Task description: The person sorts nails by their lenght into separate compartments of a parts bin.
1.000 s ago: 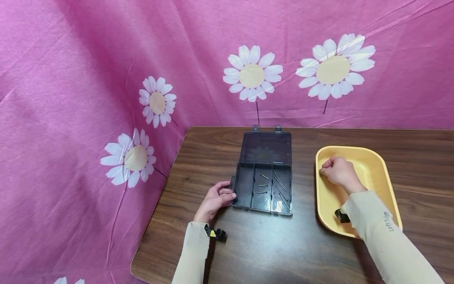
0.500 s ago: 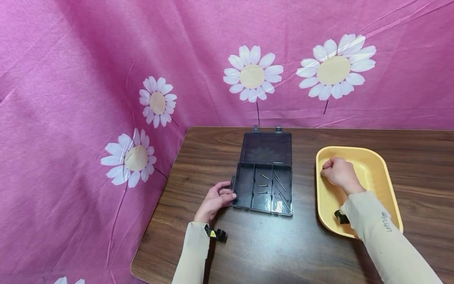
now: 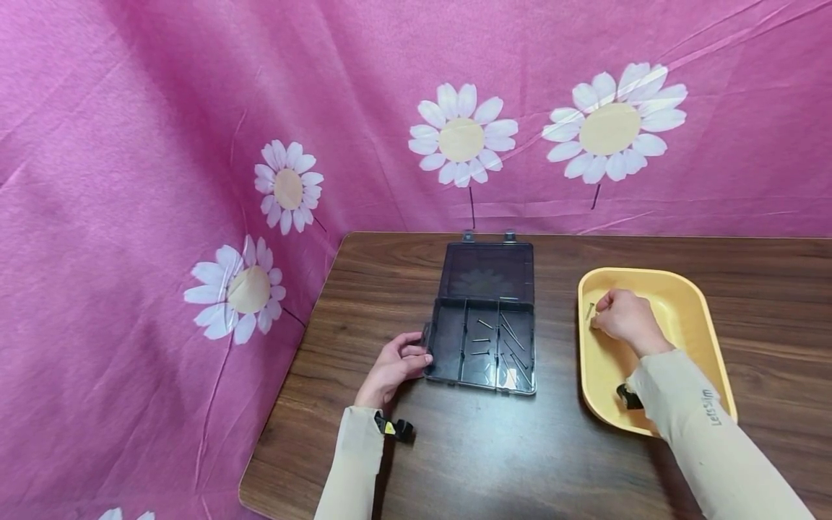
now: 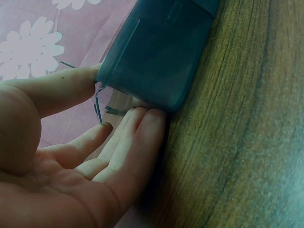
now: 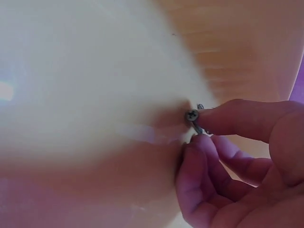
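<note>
A dark see-through compartment box (image 3: 448, 379) lies with its lid (image 3: 487, 271) folded back. My left hand (image 3: 396, 365) grips its left side, the thumb (image 4: 71, 85) at the upper rim and the fingers lower down. Screws (image 3: 481, 339) lie in the box's middle compartment, and several longer ones (image 3: 513, 334) in the right one. Inside the yellow tub (image 3: 588, 390), near its left wall, my right hand (image 3: 624, 318) pinches a small dark screw (image 5: 192, 115) with a cross-slotted head between thumb and fingers. Another screw (image 3: 590, 310) shows beside the fingertips.
Both the box and the tub stand on a brown wooden table (image 3: 481, 455). A pink cloth (image 3: 364, 108) with white daisies hangs behind and to the left. The table's left edge runs close to my left forearm.
My right hand has shifted slightly to the right inside the tub, and a screw by the left wall has come into sight. The left hand and the box have stayed put.
</note>
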`<action>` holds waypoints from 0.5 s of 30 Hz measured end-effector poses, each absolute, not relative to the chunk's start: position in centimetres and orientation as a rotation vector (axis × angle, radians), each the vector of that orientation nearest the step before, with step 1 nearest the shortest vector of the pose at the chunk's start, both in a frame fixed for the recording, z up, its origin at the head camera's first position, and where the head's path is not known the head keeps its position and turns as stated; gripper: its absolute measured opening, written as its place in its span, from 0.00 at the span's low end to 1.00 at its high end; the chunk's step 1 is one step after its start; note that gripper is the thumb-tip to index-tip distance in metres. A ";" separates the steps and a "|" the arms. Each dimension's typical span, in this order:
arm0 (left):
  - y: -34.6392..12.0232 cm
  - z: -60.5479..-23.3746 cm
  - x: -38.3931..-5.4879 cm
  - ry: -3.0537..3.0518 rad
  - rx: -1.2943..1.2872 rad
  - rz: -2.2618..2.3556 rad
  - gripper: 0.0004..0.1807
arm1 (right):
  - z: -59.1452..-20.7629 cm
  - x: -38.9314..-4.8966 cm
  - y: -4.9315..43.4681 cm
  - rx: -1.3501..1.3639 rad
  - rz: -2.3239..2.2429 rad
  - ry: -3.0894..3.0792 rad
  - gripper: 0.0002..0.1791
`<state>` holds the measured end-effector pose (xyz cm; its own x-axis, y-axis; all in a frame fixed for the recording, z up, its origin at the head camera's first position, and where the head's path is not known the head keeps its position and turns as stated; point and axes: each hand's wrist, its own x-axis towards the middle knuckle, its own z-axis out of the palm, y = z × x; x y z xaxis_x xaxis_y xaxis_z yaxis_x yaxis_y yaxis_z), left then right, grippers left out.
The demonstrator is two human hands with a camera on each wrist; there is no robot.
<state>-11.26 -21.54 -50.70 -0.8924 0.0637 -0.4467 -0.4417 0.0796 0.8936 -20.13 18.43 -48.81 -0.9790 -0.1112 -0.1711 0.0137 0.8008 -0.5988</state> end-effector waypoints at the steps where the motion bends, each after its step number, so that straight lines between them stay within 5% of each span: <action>1: -21.5 -50.7 -11.3 1.993 -0.379 1.869 0.33 | -48.7 -20.1 18.5 -0.085 -0.920 2.787 0.13; 15: -21.5 -50.4 -11.2 2.006 -0.374 1.853 0.32 | -47.6 -19.3 19.5 -0.199 -0.795 2.715 0.17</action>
<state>-11.23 -21.51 -50.45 -0.8913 0.0622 -0.4490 -0.4427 0.0935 0.8918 -19.26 19.53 -47.64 -0.9439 -0.2157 -0.2500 -0.0469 0.8370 -0.5452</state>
